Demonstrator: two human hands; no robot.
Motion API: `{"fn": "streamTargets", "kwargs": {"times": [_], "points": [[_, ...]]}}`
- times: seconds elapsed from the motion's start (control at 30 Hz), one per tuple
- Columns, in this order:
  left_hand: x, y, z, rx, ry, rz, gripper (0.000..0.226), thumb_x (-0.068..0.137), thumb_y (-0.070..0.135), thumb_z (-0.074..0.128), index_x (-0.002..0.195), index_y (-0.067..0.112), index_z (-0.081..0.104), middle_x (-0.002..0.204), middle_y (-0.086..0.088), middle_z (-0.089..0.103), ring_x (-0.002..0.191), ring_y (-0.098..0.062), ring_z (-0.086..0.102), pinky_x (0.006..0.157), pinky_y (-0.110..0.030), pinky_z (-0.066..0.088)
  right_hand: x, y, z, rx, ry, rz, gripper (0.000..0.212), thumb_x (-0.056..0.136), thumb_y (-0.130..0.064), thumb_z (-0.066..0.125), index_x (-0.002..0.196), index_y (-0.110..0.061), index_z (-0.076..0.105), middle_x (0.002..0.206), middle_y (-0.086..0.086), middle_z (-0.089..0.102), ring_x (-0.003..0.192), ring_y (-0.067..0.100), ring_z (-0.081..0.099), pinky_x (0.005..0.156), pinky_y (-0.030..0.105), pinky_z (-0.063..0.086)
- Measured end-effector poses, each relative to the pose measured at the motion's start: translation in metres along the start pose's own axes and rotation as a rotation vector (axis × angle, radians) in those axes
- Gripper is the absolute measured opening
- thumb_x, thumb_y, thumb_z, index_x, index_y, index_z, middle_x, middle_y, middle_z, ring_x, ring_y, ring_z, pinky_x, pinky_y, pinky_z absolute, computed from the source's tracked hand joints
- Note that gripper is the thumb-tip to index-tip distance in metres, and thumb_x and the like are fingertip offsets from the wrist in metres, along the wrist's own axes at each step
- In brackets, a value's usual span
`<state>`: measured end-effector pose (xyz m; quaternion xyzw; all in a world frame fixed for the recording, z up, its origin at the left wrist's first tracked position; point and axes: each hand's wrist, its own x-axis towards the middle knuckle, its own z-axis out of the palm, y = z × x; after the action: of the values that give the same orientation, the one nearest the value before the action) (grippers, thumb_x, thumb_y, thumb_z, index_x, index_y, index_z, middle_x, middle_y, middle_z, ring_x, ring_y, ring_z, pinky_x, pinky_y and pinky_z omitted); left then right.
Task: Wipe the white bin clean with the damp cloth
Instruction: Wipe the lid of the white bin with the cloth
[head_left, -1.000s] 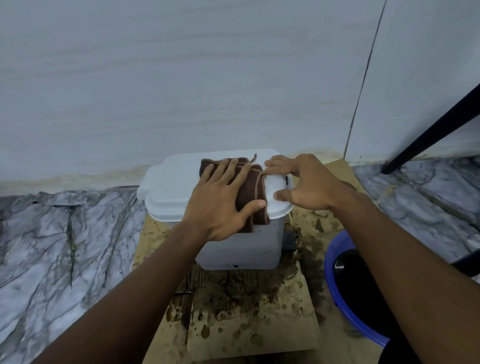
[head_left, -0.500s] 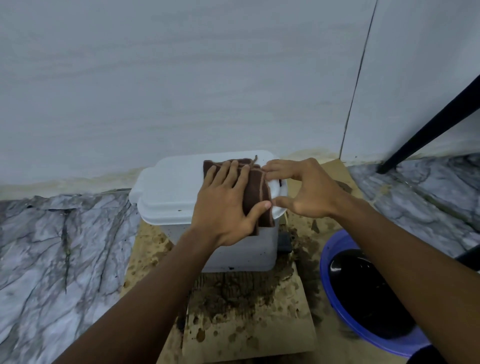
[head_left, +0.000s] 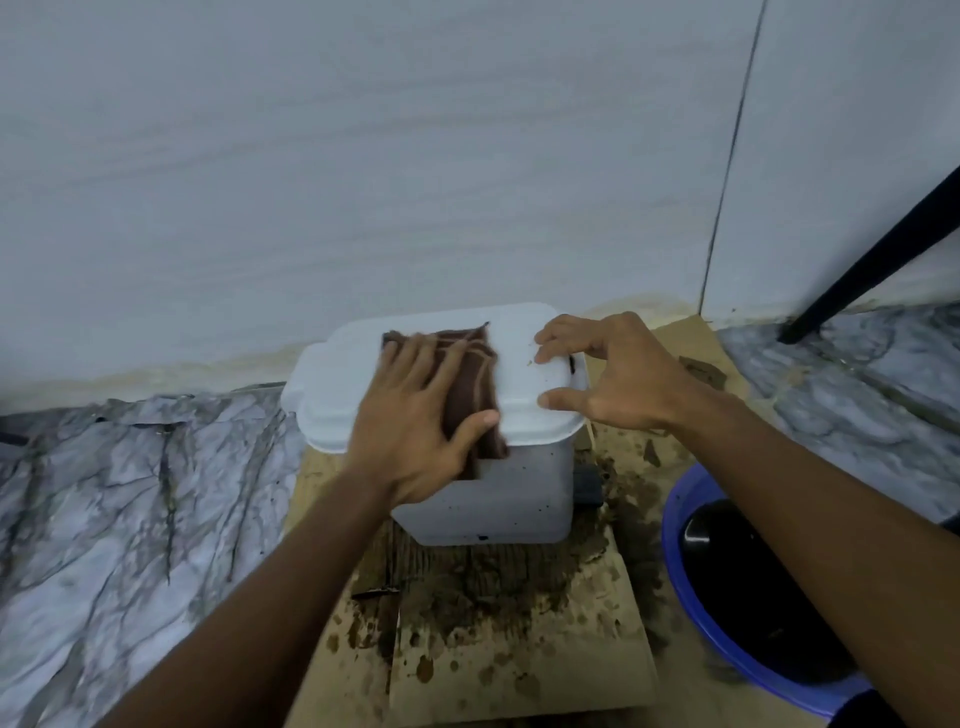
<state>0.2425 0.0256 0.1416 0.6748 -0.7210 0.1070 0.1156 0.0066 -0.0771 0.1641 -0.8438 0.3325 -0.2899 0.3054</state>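
Observation:
The white bin (head_left: 509, 499) stands on stained cardboard in front of the wall, its white lid (head_left: 332, 384) closed. A folded brown cloth (head_left: 470, 374) lies on the middle of the lid and hangs a little over the front edge. My left hand (head_left: 415, 421) presses flat on the cloth, fingers spread, thumb on its right edge. My right hand (head_left: 608, 379) rests its fingertips on the lid's right end, thumb at the rim, holding the bin steady. A few dark specks show on the bin's front wall.
Mud-stained cardboard (head_left: 509, 649) lies under and before the bin. A blue basin (head_left: 680, 571) with dark water sits at the right. Marble-pattern floor (head_left: 119, 509) spreads left and right. A black slanted leg (head_left: 872, 260) stands at the far right. The wall is close behind.
My left hand has slid the cloth leftward from the lid's right end to its middle. My right hand has stayed on the lid's right end, now apart from the cloth.

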Motion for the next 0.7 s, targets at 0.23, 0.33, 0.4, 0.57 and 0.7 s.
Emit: {"fn": "streamTargets", "kwargs": {"times": [0.23, 0.33, 0.4, 0.57, 0.7], "points": [[0.004, 0.012, 0.008, -0.038, 0.018, 0.038, 0.071, 0.100, 0.067, 0.031, 0.156, 0.023, 0.036, 0.161, -0.009, 0.037, 0.151, -0.027, 0.028, 0.125, -0.044, 0.019, 0.006, -0.004, 0.002, -0.016, -0.005, 0.023, 0.040, 0.063, -0.022, 0.092, 0.100, -0.015, 0.078, 0.120, -0.002, 0.070, 0.114, 0.010, 0.063, 0.101, 0.036, 0.051], [-0.014, -0.040, 0.003, -0.104, 0.024, 0.095, 0.062, 0.102, 0.059, 0.041, 0.153, 0.023, 0.042, 0.159, -0.006, 0.040, 0.149, -0.026, 0.032, 0.123, -0.046, 0.026, 0.007, -0.004, 0.005, -0.022, 0.006, 0.055, 0.036, 0.062, -0.022, 0.092, 0.095, -0.019, 0.076, 0.120, -0.005, 0.069, 0.115, 0.014, 0.064, 0.101, 0.044, 0.052], [-0.027, -0.083, -0.004, -0.123, -0.028, 0.065, 0.065, 0.101, 0.061, 0.038, 0.155, 0.025, 0.039, 0.162, -0.003, 0.035, 0.152, -0.023, 0.026, 0.124, -0.047, 0.024, 0.005, -0.005, 0.006, -0.006, 0.010, 0.060, 0.034, 0.063, -0.020, 0.092, 0.092, -0.018, 0.074, 0.118, -0.006, 0.069, 0.113, 0.014, 0.065, 0.101, 0.044, 0.051], [-0.041, -0.128, -0.014, -0.126, -0.141, -0.079, 0.079, 0.095, 0.075, 0.026, 0.159, 0.031, 0.026, 0.168, 0.003, 0.019, 0.156, -0.019, 0.011, 0.127, -0.045, 0.013, 0.005, -0.008, 0.010, -0.003, -0.007, 0.073, 0.044, 0.066, -0.017, 0.090, 0.105, -0.018, 0.071, 0.115, -0.006, 0.069, 0.108, 0.015, 0.066, 0.101, 0.041, 0.052], [-0.020, -0.070, -0.007, -0.023, -0.078, -0.040, 0.080, 0.097, 0.074, 0.022, 0.159, 0.023, 0.026, 0.166, -0.009, 0.025, 0.154, -0.026, 0.016, 0.127, -0.043, 0.004, 0.005, -0.009, 0.009, 0.045, -0.017, 0.085, 0.039, 0.067, -0.011, 0.089, 0.099, -0.022, 0.069, 0.120, -0.005, 0.068, 0.112, 0.013, 0.064, 0.102, 0.035, 0.051]]}}
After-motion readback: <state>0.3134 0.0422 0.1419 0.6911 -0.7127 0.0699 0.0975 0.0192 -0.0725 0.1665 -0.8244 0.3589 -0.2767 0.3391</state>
